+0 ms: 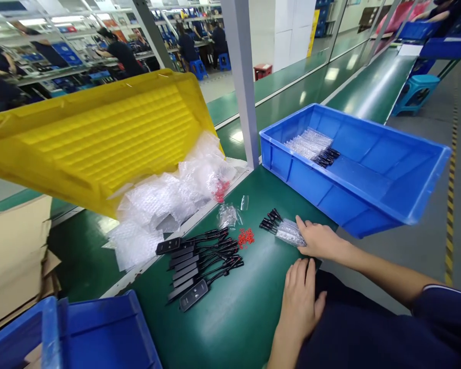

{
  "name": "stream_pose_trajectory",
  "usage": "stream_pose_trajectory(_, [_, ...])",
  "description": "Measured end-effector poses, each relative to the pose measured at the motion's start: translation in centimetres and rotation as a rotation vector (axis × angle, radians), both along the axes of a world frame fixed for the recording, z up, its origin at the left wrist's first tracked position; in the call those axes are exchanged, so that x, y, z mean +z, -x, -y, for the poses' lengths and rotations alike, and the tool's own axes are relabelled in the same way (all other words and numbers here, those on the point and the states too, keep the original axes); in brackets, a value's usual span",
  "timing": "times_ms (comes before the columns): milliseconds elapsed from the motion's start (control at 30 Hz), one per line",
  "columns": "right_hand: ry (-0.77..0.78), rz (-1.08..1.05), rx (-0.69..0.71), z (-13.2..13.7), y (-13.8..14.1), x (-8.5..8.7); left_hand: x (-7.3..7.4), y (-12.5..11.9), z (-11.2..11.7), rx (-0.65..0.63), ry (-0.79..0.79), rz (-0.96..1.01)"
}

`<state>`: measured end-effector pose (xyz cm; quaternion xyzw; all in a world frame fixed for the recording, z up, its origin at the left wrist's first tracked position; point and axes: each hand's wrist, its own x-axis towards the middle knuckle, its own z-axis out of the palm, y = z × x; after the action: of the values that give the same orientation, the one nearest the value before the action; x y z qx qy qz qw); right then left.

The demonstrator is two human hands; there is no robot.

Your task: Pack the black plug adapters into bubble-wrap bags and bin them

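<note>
Green matting covers the counter (230, 318) on which all the parts are laid out. The right hand (318, 240) rests on a small bundle of bagged black parts (288, 233) near the counter's front edge; the fingers are laid over the clear wrap, but whether the grip is actually closed on the bundle cannot be told. The left hand (299, 302) lies flat and open on the counter just in front of the body — nothing is held in it.

Step in hand, as judged: a bundle of wrapped parts is being gathered or steadied. A matching bundle (311, 146) is already seen inside the blue bin (369, 205), which overhangs the counter just beyond the right hand. A further move would call for a firm closing of the fingers round the slippery wrap and a short lift over the bin wall.

Well to the left, a row of black adapters with cables (200, 264) is laid side by side. Red caps (246, 237) are scattered between that row and the bundle, with a small clear bag (227, 215) just behind them. Bubble-wrap bags (169, 205) spill from a tilted yellow bin (100, 138) — a second blue bin (100, 333) stands at the near left corner.

No brand, label or writing can be read on any item.
</note>
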<state>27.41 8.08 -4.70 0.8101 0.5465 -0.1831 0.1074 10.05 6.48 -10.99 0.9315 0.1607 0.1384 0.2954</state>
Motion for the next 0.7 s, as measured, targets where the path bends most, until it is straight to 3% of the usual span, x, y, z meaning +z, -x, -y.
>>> stream_pose_trajectory(100, [-0.019,-0.005,-0.006,0.1,-1.5,0.4,0.0,0.7,-0.6,0.036,0.034,-0.005])
stream_pose_trajectory(167, [-0.052,-0.026,0.004,0.5,-2.7,1.9,0.0,1.1,-0.8,0.049,0.061,-0.004])
stream_pose_trajectory(333, [-0.295,-0.163,0.134,2.0,-4.9,8.8,-0.8,1.5,-1.1,0.079,0.086,0.052])
stream_pose_trajectory(433, [-0.42,-0.263,0.217,2.8,-5.6,12.6,-2.3,1.5,-1.3,0.096,0.069,0.123])
stream_pose_trajectory(500, [-0.477,-0.267,0.269,3.3,-6.1,14.4,-3.6,1.5,-1.3,0.091,0.057,0.16])
stream_pose_trajectory(600, [-0.53,-0.185,0.341,3.7,-6.8,15.9,-5.6,1.0,-1.1,0.138,0.052,0.204])
stream_pose_trajectory(700, [-0.553,-0.173,0.337,3.8,-7.5,16.6,-6.6,0.2,-0.9,0.213,0.043,0.245])
